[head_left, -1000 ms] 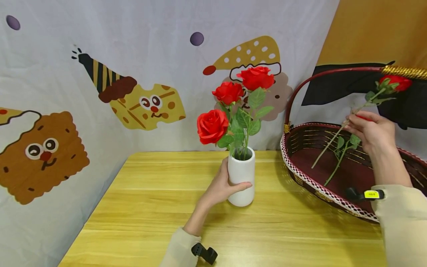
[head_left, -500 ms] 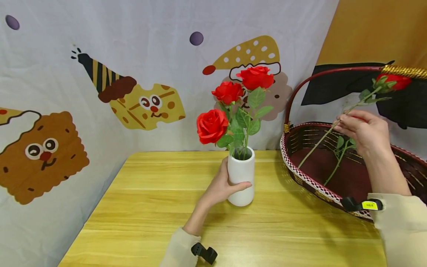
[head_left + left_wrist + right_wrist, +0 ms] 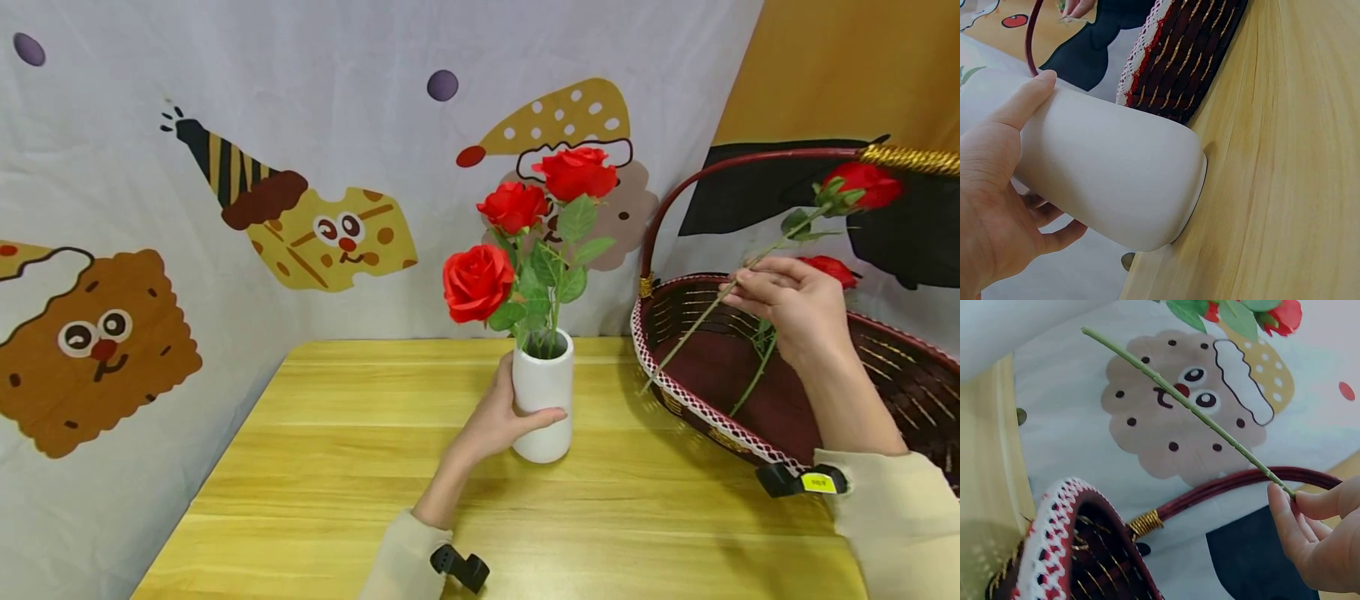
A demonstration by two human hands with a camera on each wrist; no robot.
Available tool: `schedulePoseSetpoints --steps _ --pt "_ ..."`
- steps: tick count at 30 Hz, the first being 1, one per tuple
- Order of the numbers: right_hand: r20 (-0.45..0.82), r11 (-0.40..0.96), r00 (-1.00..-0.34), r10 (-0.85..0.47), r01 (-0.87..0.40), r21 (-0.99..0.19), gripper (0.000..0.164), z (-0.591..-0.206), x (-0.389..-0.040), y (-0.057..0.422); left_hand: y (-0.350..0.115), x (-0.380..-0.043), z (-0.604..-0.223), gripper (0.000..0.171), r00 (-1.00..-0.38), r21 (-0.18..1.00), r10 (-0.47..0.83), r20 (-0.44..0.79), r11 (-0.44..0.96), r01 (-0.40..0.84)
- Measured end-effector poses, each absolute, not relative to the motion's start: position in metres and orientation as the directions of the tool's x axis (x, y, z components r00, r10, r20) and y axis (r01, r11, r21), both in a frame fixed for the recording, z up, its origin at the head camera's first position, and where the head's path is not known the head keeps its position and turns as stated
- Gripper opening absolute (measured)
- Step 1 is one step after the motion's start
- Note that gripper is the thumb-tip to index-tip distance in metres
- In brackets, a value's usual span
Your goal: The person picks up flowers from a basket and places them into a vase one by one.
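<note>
A white vase (image 3: 542, 387) stands upright on the wooden table, with three red roses (image 3: 478, 283) and their green leaves in it. My left hand (image 3: 498, 417) grips the vase from its left side, thumb across the front; in the left wrist view the vase (image 3: 1110, 169) fills the palm side. My right hand (image 3: 798, 312) pinches the stem of another red rose (image 3: 862, 185) over the basket. Its bloom points up and right, and its bare stem end slants down left across the basket rim. In the right wrist view the stem (image 3: 1191, 406) runs from the fingertips.
A dark red woven basket (image 3: 712, 421) with white lace trim and a tall arched handle (image 3: 738, 158) stands on the right. One more rose (image 3: 828, 271) lies in it, partly hidden behind my right hand. A cartoon-printed cloth (image 3: 360, 100) hangs behind the table (image 3: 337, 475).
My right hand has moved left and slightly down with the rose, so the stem's end now reaches past the basket rim. The left hand and the vase have stayed in place.
</note>
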State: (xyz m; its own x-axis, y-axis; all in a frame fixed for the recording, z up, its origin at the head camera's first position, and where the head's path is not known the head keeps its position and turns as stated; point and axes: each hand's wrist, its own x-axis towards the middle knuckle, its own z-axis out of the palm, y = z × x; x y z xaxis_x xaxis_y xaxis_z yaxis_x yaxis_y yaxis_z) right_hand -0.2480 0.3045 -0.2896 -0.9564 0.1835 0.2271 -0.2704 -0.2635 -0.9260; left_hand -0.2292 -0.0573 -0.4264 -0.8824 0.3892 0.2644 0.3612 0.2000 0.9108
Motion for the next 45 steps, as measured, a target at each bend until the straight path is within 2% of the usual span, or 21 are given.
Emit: schedulePoseSetpoints --steps 7,20,32,39,45 --pt "0.249 -0.239 -0.955 0.161 -0.283 -0.929 0.024 -0.297 -0.244 0.289 -0.057 -0.23 -0.428 0.093 -0.882 0.912 0.387 0.267 0.195 0.362" --pt "0.314 -0.296 -0.945 0.091 -0.327 -0.897 0.016 -0.303 -0.232 0.266 -0.057 -0.23 -0.427 0.093 -0.88 0.906 0.387 0.275 0.202 0.372" --pt "0.413 -0.29 -0.908 0.07 -0.415 -0.863 0.018 -0.296 -0.219 0.247 -0.057 -0.23 -0.428 0.093 -0.879 0.908 0.39 0.275 0.193 0.371" --pt "0.506 -0.279 -0.858 0.087 -0.508 -0.815 0.021 -0.285 -0.213 0.234 -0.057 -0.23 -0.428 0.093 -0.878 0.908 0.39 0.278 0.192 0.373" --pt "0.578 -0.279 -0.802 0.153 -0.596 -0.753 0.025 -0.27 -0.212 0.222 -0.057 -0.229 -0.428 0.092 -0.881 0.912 0.386 0.275 0.185 0.365"
